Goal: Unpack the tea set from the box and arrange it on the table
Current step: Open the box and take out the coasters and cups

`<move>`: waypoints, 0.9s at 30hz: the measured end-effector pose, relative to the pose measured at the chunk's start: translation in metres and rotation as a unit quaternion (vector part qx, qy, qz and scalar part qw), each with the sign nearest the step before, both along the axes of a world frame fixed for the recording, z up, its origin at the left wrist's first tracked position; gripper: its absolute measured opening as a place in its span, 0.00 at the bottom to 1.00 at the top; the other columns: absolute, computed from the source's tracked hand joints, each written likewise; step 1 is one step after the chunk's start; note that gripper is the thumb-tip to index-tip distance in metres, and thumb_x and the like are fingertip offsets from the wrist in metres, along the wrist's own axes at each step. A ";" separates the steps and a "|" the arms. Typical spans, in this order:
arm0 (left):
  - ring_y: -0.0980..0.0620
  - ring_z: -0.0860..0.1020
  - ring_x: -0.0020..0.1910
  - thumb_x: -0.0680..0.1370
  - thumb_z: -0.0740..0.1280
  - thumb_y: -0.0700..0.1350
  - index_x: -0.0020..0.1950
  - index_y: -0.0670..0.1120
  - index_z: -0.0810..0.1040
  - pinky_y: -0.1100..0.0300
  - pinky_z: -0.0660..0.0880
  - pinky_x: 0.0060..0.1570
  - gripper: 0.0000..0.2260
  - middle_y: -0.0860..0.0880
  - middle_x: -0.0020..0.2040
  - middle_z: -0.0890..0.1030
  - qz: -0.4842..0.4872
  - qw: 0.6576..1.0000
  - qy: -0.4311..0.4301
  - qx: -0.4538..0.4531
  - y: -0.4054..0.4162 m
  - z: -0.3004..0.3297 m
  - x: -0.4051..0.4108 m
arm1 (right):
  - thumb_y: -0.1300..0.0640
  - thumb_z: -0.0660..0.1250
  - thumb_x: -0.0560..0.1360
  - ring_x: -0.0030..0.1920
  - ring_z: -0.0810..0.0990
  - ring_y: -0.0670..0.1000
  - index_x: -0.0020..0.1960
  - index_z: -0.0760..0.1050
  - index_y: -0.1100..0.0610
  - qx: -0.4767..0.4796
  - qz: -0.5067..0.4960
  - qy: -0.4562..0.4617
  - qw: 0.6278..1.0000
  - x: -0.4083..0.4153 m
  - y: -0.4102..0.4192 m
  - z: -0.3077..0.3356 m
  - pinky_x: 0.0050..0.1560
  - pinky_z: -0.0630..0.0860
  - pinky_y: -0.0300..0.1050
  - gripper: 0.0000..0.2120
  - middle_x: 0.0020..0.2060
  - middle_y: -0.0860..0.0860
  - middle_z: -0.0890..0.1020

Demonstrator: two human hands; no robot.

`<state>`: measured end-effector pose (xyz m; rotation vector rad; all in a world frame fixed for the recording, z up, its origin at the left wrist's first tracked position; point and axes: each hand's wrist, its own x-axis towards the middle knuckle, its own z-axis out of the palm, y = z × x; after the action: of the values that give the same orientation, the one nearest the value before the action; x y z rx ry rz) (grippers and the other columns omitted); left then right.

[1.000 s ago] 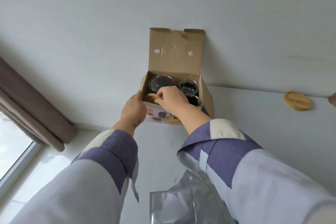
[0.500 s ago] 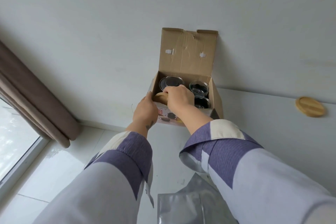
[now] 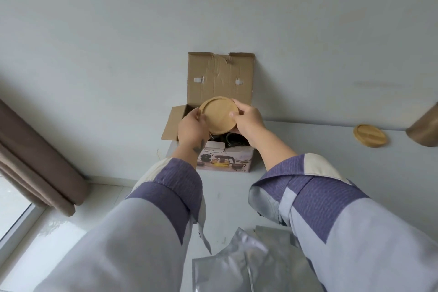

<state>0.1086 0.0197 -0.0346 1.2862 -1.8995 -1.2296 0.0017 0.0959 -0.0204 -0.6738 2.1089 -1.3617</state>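
A cardboard tea set box (image 3: pixel 220 78) stands open against the wall, lid flap upright, with a picture of the set on its front. Above its opening I hold a round wooden coaster (image 3: pixel 218 114), tilted with its face toward me. My left hand (image 3: pixel 192 128) grips the coaster's left edge and my right hand (image 3: pixel 248 121) grips its right edge, thumb on the face. Dark glassware (image 3: pixel 233 141) shows inside the box below my hands; most of the contents are hidden.
A second wooden coaster (image 3: pixel 370 135) lies flat on the white table (image 3: pixel 308 140) to the right. A brown object (image 3: pixel 424 129) pokes in at the right edge. Silver foil bags (image 3: pixel 248 265) lie near me. A brown curtain (image 3: pixel 35 163) and window are at the left.
The wooden coaster has come up out of the box. My left hand left the box's side and now holds the coaster together with my right hand. The view shifted.
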 end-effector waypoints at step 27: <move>0.43 0.66 0.70 0.83 0.52 0.46 0.71 0.43 0.67 0.52 0.66 0.64 0.18 0.42 0.72 0.67 -0.280 0.928 -0.244 -0.030 0.171 -0.081 -0.231 | 0.43 0.79 0.59 0.69 0.67 0.54 0.73 0.60 0.51 0.221 -0.013 0.194 0.956 -0.236 0.189 -0.082 0.65 0.69 0.49 0.48 0.68 0.52 0.68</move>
<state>-0.1225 0.1905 -0.1154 1.1211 -2.7836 -1.1578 -0.2347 0.2848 -0.1027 -0.7661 2.6214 -0.7588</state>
